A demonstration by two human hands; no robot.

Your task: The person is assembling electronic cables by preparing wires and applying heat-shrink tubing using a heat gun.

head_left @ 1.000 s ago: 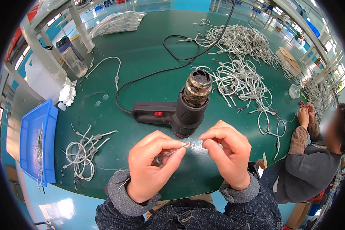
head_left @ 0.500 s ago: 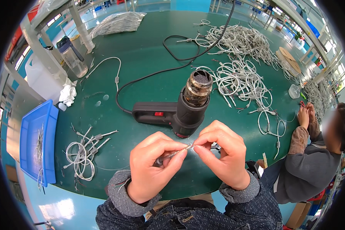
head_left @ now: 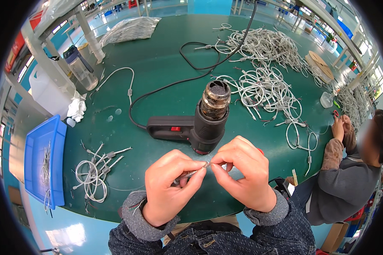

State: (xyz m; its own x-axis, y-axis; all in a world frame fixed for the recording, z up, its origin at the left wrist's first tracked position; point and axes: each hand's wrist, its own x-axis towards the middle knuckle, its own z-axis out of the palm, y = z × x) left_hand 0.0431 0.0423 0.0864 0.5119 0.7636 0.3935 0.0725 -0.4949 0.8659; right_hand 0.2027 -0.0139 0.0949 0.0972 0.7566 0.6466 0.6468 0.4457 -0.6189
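Observation:
Both hands meet near the table's front edge. My left hand (head_left: 168, 182) is closed in a pinch around a grey cable (head_left: 192, 173), whose end pokes out between thumb and forefinger. Thumb and forefinger of my right hand (head_left: 247, 172) are pinched together at the tip of that cable end; the fine wires there are too small to make out. Just beyond the fingers a black heat gun (head_left: 210, 127) stands with its metal nozzle pointing up. Its handle, with a red switch, extends to the left.
A small bunch of grey cables (head_left: 91, 174) lies at left beside a blue bin (head_left: 57, 170). Larger cable piles (head_left: 268, 87) spread at right and back, near a spool (head_left: 319, 66). A water bottle (head_left: 81, 70) stands far left. At right sits another person (head_left: 347, 182).
The view has shifted slightly. My right thumb and forefinger stay at the cable tip, the hand turned a little, and a bit of red now shows behind it. My left hand keeps its grip.

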